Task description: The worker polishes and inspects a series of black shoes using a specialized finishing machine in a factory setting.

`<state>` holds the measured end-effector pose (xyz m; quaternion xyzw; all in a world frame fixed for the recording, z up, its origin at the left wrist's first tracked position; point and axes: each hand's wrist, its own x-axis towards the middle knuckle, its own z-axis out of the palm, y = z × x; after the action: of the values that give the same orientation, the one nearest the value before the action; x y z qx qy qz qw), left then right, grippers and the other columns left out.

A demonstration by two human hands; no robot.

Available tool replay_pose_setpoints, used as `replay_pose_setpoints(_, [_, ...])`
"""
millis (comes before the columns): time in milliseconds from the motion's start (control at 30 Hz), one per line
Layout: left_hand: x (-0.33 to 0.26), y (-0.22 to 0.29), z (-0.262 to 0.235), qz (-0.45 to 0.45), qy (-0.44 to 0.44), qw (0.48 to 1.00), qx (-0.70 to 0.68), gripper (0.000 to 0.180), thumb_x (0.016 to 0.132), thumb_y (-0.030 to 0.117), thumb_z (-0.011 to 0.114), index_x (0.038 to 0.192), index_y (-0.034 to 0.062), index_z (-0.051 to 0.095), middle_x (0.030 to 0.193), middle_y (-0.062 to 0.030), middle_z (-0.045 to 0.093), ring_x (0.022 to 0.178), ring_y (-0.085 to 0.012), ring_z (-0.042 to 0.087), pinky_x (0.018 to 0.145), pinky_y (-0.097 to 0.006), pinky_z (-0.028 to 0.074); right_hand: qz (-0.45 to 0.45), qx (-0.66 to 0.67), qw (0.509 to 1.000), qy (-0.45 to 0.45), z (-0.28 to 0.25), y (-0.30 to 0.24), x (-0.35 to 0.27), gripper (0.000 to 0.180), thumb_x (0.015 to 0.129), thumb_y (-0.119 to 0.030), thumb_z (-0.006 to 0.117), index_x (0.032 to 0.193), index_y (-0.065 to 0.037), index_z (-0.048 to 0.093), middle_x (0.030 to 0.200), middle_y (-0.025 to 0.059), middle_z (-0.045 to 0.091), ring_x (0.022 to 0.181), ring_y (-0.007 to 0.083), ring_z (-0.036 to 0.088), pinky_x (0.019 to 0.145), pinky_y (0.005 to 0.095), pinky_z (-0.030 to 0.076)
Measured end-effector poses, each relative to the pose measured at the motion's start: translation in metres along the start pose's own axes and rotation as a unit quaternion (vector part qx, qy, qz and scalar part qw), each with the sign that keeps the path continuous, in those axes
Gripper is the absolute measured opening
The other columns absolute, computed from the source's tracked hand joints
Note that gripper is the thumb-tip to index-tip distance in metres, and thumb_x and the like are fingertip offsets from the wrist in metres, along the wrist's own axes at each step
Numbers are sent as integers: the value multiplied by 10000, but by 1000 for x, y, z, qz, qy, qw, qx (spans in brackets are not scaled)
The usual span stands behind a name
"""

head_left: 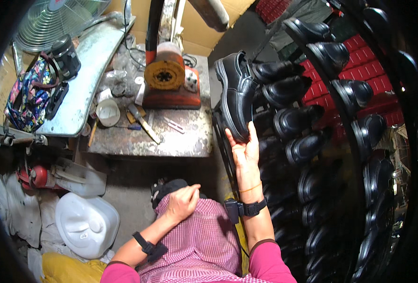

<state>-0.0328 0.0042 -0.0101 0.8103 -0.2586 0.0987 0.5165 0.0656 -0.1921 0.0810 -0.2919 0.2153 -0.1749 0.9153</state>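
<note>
A black leather slip-on shoe [237, 96] is in my right hand [245, 150], its toe end between my thumb and fingers. Its heel points up and away, and its sole faces left. Beyond and to the right of it, several similar black shoes [289, 89] sit in rows on a rack. My left hand [184, 203] rests against the pink checked apron [190, 236] on my lap, its fingers curled in a loose fist. Nothing shows sticking out of that hand.
A worn workbench [190, 137] ahead carries an orange machine [173, 85], a round container [108, 113], a brush [143, 123] and small tools. A fan [58, 21] and a floral bag [29, 96] are at left. Below stands a white plastic jug [86, 224]. Shoe racks fill the right.
</note>
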Motion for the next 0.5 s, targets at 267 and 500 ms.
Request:
replay_pose_setpoints(267, [19,-3,-5,19,3,999,29,121,744,48,579,847,-9,607,664,-115,596,571,-243,591,529,-323,483,-8,55,997,-55,85,13,88,293,851,-204,585,1054,3,544,1041,124,595,908,277,596,767,493,521])
replay_pose_setpoints(500, [28,-6,-10,-7,1,1000,12,105,741,43,580,825,-9,614,660,-122,604,577,-246,602,528,-321,486,5,84,995,-48,136,21,123,244,891,-205,507,1036,-14,555,1043,142,602,946,274,588,829,480,502])
